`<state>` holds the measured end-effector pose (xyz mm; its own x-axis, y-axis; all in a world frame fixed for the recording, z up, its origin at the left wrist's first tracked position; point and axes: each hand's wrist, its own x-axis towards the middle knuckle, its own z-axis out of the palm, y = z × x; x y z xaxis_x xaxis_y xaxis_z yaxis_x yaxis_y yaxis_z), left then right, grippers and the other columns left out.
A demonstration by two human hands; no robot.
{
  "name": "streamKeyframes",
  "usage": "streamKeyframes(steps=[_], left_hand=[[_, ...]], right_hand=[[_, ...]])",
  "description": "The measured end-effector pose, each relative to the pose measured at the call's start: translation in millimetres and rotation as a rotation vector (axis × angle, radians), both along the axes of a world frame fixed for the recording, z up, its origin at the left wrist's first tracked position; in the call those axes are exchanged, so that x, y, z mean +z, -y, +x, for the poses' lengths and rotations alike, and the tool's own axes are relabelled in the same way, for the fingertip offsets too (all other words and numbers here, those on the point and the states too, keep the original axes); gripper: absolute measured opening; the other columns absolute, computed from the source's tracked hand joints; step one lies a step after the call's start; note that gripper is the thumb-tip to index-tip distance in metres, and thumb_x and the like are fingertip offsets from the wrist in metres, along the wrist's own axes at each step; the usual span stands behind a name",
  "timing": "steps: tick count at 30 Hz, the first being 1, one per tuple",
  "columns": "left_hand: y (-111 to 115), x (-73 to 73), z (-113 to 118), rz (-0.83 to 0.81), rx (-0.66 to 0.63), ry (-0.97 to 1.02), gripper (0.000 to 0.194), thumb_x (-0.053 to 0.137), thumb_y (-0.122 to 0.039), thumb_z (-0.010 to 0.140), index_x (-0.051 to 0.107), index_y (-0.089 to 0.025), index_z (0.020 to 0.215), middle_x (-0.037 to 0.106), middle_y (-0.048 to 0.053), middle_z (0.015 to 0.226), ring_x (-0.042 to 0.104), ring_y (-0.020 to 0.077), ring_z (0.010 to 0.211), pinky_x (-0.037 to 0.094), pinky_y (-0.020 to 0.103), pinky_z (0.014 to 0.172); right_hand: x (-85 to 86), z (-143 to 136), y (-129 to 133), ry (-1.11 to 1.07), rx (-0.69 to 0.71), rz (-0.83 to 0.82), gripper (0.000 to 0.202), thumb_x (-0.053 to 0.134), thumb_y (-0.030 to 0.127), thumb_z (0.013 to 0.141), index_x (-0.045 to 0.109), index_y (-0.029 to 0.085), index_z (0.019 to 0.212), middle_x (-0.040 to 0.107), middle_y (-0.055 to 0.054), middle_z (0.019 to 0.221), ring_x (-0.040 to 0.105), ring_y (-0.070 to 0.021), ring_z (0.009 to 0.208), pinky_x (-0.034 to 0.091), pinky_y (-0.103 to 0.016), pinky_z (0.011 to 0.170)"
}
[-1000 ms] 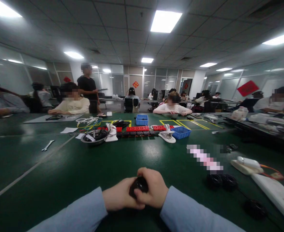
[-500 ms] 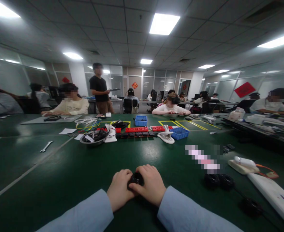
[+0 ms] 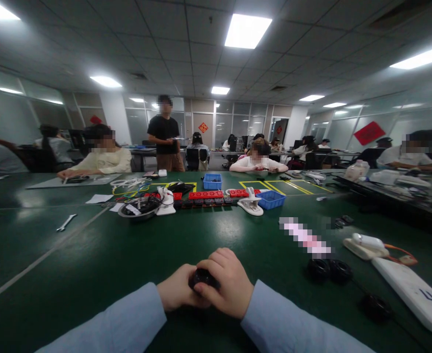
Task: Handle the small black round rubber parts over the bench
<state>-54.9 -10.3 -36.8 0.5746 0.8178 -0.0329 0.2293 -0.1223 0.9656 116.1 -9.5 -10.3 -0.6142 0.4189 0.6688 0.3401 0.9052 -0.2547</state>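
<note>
Both my hands are together just above the near part of the green table [image 3: 135, 255]. Between them is a small, glossy black round part [image 3: 204, 277] with a dark top face; its exact kind cannot be made out. My left hand [image 3: 177, 288] is closed around its left side. From the right, my right hand [image 3: 232, 283] grips it, with fingers curled over the far edge and the thumb across the near side. The fingers hide most of the part's sides. Similar black round pieces [image 3: 341, 271] lie to the right, one of them with a cable.
A white power-bank-like slab [image 3: 409, 289] lies at right, near a white device with an orange cord [image 3: 366, 243]. Farther back are red-and-black socket strips [image 3: 204, 196], blue bins [image 3: 270, 199], a white clip base [image 3: 251, 203] and a bowl of cables [image 3: 139, 208]. A wrench [image 3: 66, 223] lies left.
My right hand has turned and shifted over the black part, and my left hand has moved slightly left. The standing person has moved right. The view has shifted slightly.
</note>
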Motion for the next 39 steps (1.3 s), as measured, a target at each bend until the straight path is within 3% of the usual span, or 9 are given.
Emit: streamKeyframes(steps=[3, 7, 9, 13, 16, 20, 27, 30, 39], left_hand=[[-5, 1.0, -8, -0.034, -0.13, 0.017, 0.039, 0.08, -0.029, 0.048, 0.064, -0.015, 0.082, 0.063, -0.001, 0.078, 0.057, 0.0191, 0.078, 0.045, 0.032, 0.076], [-9, 8.2, -13, -0.339, -0.572, -0.01, 0.057, 0.08, -0.053, 0.041, 0.063, -0.017, 0.082, 0.059, -0.001, 0.075, 0.056, 0.018, 0.072, 0.046, 0.034, 0.076], [-7, 12.3, -11, -0.427, -0.632, -0.037, 0.057, 0.08, -0.054, 0.04, 0.063, -0.016, 0.079, 0.058, -0.001, 0.074, 0.055, 0.0174, 0.069, 0.046, 0.034, 0.074], [1, 17.0, -2, -0.237, -0.249, -0.019, 0.042, 0.079, -0.038, 0.05, 0.061, -0.016, 0.08, 0.058, -0.002, 0.074, 0.055, 0.0174, 0.074, 0.044, 0.033, 0.075], [5, 15.3, 4, 0.01, 0.106, -0.152, 0.033, 0.073, -0.029, 0.056, 0.058, -0.014, 0.081, 0.058, -0.001, 0.077, 0.054, 0.0179, 0.075, 0.043, 0.03, 0.071], [5, 6.5, 8, 0.416, 0.338, -0.47, 0.023, 0.069, -0.031, 0.061, 0.061, -0.016, 0.077, 0.058, 0.003, 0.084, 0.054, 0.0211, 0.081, 0.042, 0.031, 0.073], [10, -0.5, 12, 0.533, 0.41, -0.667, 0.05, 0.074, -0.043, 0.054, 0.063, -0.018, 0.096, 0.058, 0.008, 0.104, 0.05, 0.0273, 0.098, 0.036, 0.04, 0.09], [9, -0.9, 12, 0.558, 0.429, -0.664, 0.038, 0.071, -0.037, 0.058, 0.063, -0.018, 0.09, 0.059, 0.007, 0.1, 0.052, 0.0262, 0.096, 0.036, 0.04, 0.089], [-9, -4.0, -7, 0.511, 0.162, -0.495, 0.038, 0.072, -0.023, 0.058, 0.066, -0.021, 0.095, 0.056, 0.005, 0.107, 0.049, 0.0234, 0.102, 0.038, 0.034, 0.092]], right_hand=[[5.6, 1, 6, 0.01, 0.116, -0.1, 0.032, 0.035, 0.035, 0.089, 0.056, 0.014, 0.102, 0.061, -0.01, 0.091, 0.052, -0.0196, 0.082, 0.04, -0.036, 0.077], [3.4, 3, 15, -0.034, 0.283, -0.229, 0.036, 0.024, 0.03, 0.092, 0.05, 0.017, 0.114, 0.061, -0.008, 0.097, 0.054, -0.0172, 0.089, 0.042, -0.032, 0.081], [-2.5, 4, 17, -0.102, 0.32, -0.252, 0.038, 0.023, 0.031, 0.093, 0.046, 0.019, 0.12, 0.06, -0.007, 0.102, 0.054, -0.017, 0.094, 0.041, -0.032, 0.084], [-15.7, 4, 11, -0.27, 0.176, -0.304, 0.045, 0.024, 0.044, 0.092, 0.04, 0.021, 0.126, 0.054, -0.008, 0.115, 0.047, -0.0208, 0.107, 0.036, -0.037, 0.093], [-19.3, 2, 1, -0.33, -0.037, -0.349, 0.058, 0.031, 0.06, 0.085, 0.044, 0.016, 0.12, 0.054, -0.01, 0.102, 0.05, -0.0233, 0.096, 0.04, -0.04, 0.085], [-15.9, -5, -5, -0.078, -0.267, -0.356, 0.043, 0.059, 0.05, 0.073, 0.055, 0.015, 0.098, 0.055, -0.007, 0.09, 0.05, -0.0225, 0.086, 0.039, -0.038, 0.077], [-18.6, -10, -6, 0.196, -0.412, -0.286, 0.028, 0.066, 0.042, 0.07, 0.06, 0.017, 0.08, 0.056, -0.004, 0.08, 0.049, -0.0196, 0.08, 0.037, -0.033, 0.072], [-20.3, -9, -7, 0.184, -0.406, -0.268, 0.03, 0.067, 0.041, 0.069, 0.06, 0.018, 0.086, 0.058, -0.004, 0.083, 0.049, -0.0203, 0.082, 0.036, -0.034, 0.073], [-15.5, -5, -8, 0.187, -0.142, -0.251, 0.024, 0.06, 0.02, 0.068, 0.059, 0.018, 0.092, 0.06, -0.004, 0.088, 0.048, -0.019, 0.084, 0.036, -0.032, 0.075]])
